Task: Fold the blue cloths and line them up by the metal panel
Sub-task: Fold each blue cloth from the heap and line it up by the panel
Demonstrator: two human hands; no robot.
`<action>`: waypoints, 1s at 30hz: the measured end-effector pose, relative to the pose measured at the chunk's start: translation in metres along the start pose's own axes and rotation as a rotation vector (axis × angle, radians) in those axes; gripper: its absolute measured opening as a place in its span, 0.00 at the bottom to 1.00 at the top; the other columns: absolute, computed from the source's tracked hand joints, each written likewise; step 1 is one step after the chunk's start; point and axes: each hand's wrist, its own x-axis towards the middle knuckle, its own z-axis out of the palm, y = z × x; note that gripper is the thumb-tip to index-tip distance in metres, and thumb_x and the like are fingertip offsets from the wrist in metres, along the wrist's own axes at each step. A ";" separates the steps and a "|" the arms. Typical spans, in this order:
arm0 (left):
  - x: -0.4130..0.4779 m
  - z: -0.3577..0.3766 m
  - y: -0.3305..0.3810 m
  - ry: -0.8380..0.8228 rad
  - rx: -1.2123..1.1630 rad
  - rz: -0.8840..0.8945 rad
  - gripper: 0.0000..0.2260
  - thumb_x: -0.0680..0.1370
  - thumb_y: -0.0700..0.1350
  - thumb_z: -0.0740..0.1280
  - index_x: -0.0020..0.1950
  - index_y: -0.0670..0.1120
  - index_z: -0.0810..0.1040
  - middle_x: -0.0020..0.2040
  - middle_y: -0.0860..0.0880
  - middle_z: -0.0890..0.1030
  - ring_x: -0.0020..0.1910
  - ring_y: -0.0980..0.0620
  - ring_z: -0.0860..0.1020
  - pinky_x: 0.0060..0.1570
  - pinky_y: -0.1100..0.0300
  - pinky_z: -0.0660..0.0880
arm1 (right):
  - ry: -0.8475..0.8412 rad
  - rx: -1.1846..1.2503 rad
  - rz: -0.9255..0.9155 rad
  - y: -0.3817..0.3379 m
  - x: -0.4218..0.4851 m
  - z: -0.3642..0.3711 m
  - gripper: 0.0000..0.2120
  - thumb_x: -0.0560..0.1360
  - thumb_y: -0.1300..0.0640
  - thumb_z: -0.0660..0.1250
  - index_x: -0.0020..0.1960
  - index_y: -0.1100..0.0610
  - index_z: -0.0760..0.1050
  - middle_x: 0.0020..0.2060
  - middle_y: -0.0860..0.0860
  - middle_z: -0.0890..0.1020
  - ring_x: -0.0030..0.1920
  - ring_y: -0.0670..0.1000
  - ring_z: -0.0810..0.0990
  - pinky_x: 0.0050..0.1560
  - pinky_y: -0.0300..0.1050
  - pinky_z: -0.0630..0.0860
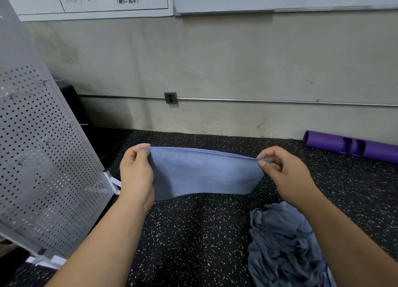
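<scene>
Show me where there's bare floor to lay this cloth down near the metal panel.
Bare speckled floor lies between the perforated metal panel and the pile of crumpled blue cloths, below the held blue cloth. Another free strip runs along the wall, from the panel to the purple tube. Crowded: the near right, under the pile.

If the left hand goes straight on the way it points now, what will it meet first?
Likely the grey wall, low down, left of the socket. The left hand, pinching the blue cloth, has only speckled floor ahead; the metal panel stands off to its side. Depth is unclear.
</scene>
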 end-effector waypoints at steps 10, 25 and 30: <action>-0.001 -0.008 0.009 -0.089 0.094 0.066 0.09 0.82 0.40 0.64 0.53 0.48 0.84 0.49 0.59 0.81 0.47 0.62 0.73 0.49 0.61 0.66 | -0.161 -0.041 0.025 0.003 0.003 -0.013 0.14 0.73 0.65 0.81 0.47 0.45 0.87 0.41 0.46 0.88 0.44 0.48 0.86 0.47 0.39 0.83; -0.003 -0.009 0.013 -0.107 0.088 0.095 0.09 0.82 0.40 0.64 0.53 0.48 0.83 0.50 0.59 0.81 0.51 0.60 0.73 0.50 0.60 0.66 | -0.222 0.028 0.077 0.006 0.003 -0.012 0.19 0.67 0.67 0.84 0.47 0.44 0.87 0.39 0.51 0.85 0.37 0.50 0.81 0.47 0.50 0.83; -0.004 -0.008 0.013 -0.115 0.081 0.090 0.09 0.82 0.40 0.64 0.52 0.49 0.83 0.48 0.60 0.81 0.49 0.61 0.73 0.49 0.61 0.66 | -0.253 -0.082 0.031 0.006 0.002 -0.012 0.18 0.72 0.65 0.82 0.47 0.43 0.83 0.42 0.46 0.86 0.41 0.49 0.86 0.47 0.46 0.84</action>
